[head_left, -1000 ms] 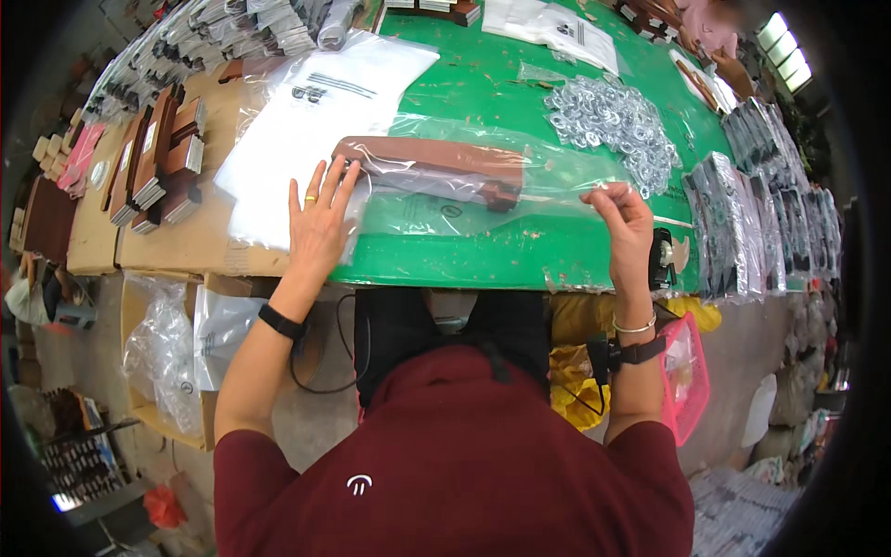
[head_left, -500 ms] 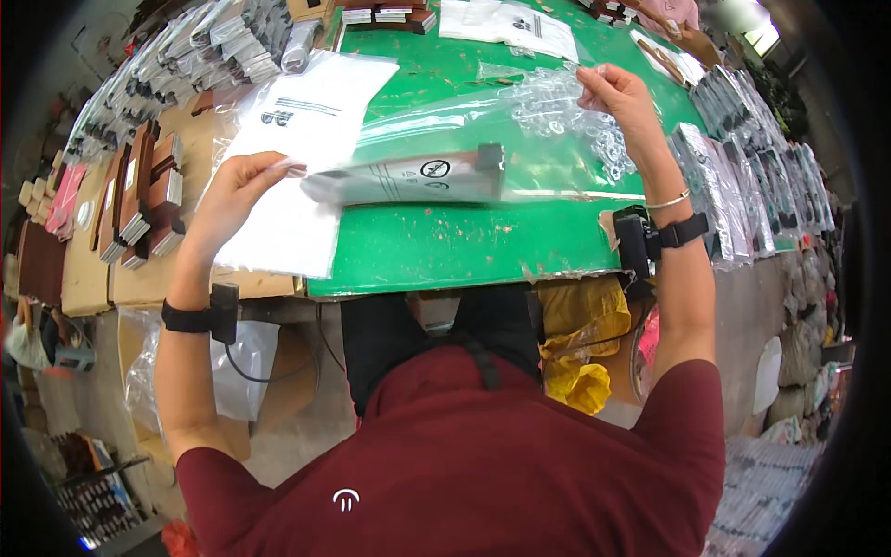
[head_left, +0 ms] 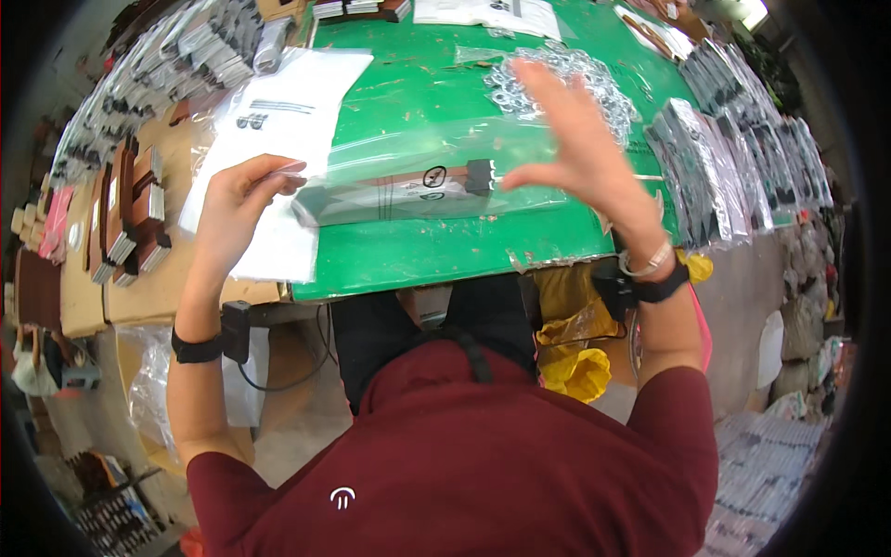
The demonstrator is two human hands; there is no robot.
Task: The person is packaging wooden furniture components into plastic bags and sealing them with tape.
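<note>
Above the front of the green table lies a long clear plastic bag. Inside it is a dark brown, strip-like bundle with black end pieces; its exact kind is hard to make out. My left hand pinches the bag's left end between thumb and fingers. Over the bag's right part, my right hand has its fingers spread and thumb stretched out, gripping nothing and slightly blurred. Just beyond it sits a pile of small clear plastic pieces. A stack of white printed plastic bags lies beside my left hand.
Brown slatted bundles stand on cardboard at the left. Bagged bundles are piled at the far left and along the right edge. White packaging and more brown bundles lie at the far side. A yellow bag hangs below.
My right hand has let go of the bag's right end and moved left and nearer, its fingers opening. The bag has sunk towards the table. My left hand keeps its pinch.
</note>
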